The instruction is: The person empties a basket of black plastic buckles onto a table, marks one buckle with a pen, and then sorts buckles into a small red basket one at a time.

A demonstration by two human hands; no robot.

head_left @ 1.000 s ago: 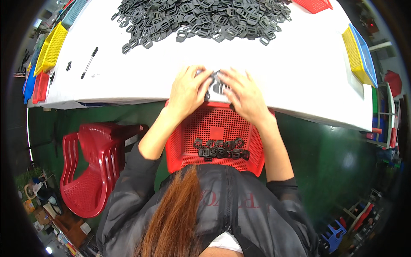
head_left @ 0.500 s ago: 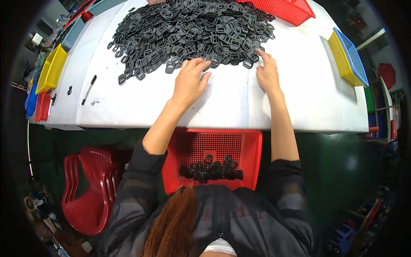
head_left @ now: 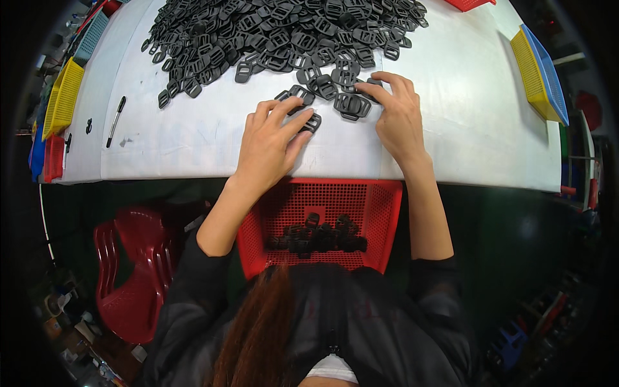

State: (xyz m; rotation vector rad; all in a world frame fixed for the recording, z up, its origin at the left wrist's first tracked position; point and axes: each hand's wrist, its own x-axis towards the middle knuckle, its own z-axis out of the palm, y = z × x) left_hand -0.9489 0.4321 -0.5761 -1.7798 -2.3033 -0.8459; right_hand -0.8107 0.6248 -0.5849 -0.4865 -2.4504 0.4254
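Note:
Black plastic strap buckles (head_left: 277, 39) lie in a wide heap across the far half of the white table. A small loose group of buckles (head_left: 351, 105) sits nearer me, between my two hands. My left hand (head_left: 267, 138) is open, fingers spread, its fingertips on a couple of buckles (head_left: 312, 122) at the group's left side. Across from it, my right hand (head_left: 400, 119) is also open, its bent fingers touching a buckle (head_left: 370, 89) partly hidden under them. Neither hand visibly lifts anything.
Below the table's front edge stands a red mesh basket (head_left: 394, 213) with several black buckles inside. A pen (head_left: 116, 121) lies at the left. Yellow baskets stand at the left edge (head_left: 63, 100) and right edge (head_left: 534, 71). A dark red plastic chair (head_left: 132, 277) is at lower left.
Both hands have drawn back from the heap toward me, and several buckles have slid out with them onto the near table. The view has also shifted, so the heap sits higher.

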